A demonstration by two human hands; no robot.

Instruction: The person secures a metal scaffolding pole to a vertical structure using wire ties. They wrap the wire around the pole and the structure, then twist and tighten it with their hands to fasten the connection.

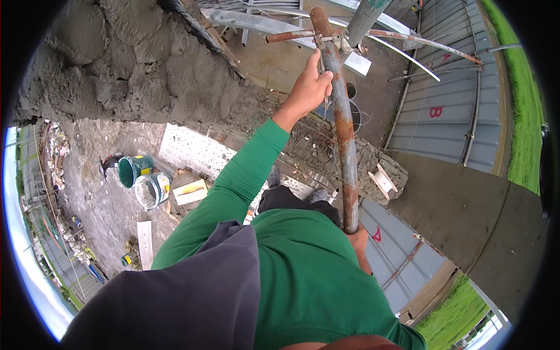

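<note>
My left hand (pixel 311 87) is raised beside the upper part of a rusty steel scaffold pipe (pixel 344 131). Its index finger stretches up toward a coupler (pixel 324 41), where a thinner rusty tube (pixel 289 36) crosses the pipe. The other fingers are curled round a narrow metal piece, mostly hidden, whose lower end shows below the hand; its kind is unclear. At the pipe's near end, my right hand (pixel 357 238) is closed against it, with most fingers hidden behind the steel.
Rough wet mortar (pixel 134 64) covers the wall top at upper left. Below stand a green bucket (pixel 135 170) and a white bucket (pixel 153 191), beside a plastering float (pixel 191 191). A perforated metal plank (pixel 195 150) crosses under me. A spool (pixel 382 181) lies on the ledge.
</note>
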